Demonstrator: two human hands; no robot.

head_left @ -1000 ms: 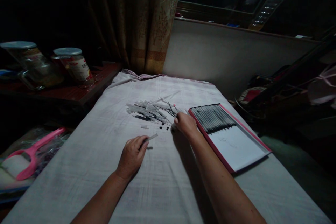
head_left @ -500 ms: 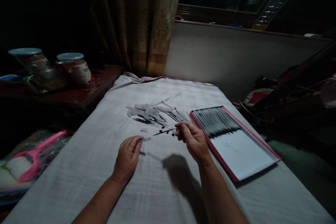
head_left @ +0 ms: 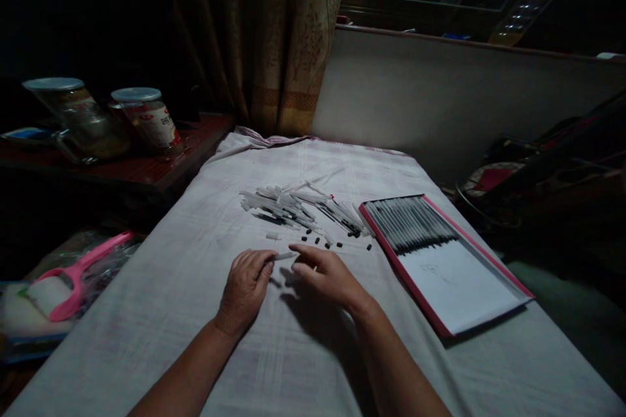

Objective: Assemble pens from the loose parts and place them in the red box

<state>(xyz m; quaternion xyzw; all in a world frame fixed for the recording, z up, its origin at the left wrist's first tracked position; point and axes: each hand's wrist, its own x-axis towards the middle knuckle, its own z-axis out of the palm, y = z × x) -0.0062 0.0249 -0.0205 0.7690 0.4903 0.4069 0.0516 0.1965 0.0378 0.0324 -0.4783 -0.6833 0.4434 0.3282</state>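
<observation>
My left hand (head_left: 246, 288) is closed, pinching a translucent pen barrel (head_left: 283, 256) that points right. Beside the barrel's right end is my right hand (head_left: 333, 279), its index finger and thumb apart with a gap between them. The dark refill is not visible outside the barrel; whether it sits inside I cannot tell. Beyond both hands lies a loose pile of translucent barrels and dark refills (head_left: 281, 205). Several small black caps (head_left: 327, 245) are scattered in front of the pile, and a short clear piece (head_left: 272, 236) lies to their left.
A red-edged shallow box (head_left: 415, 280) on the right holds a row of pens (head_left: 411, 225) in its far half. A pale checked cloth (head_left: 274, 365) covers the surface. Jars (head_left: 151, 120) stand on a dark red table at left, above a pink-handled item (head_left: 81, 273).
My right hand has moved left to the barrel's end and its pinch has opened. The dark refill it held is out of sight. The view has shifted slightly.
</observation>
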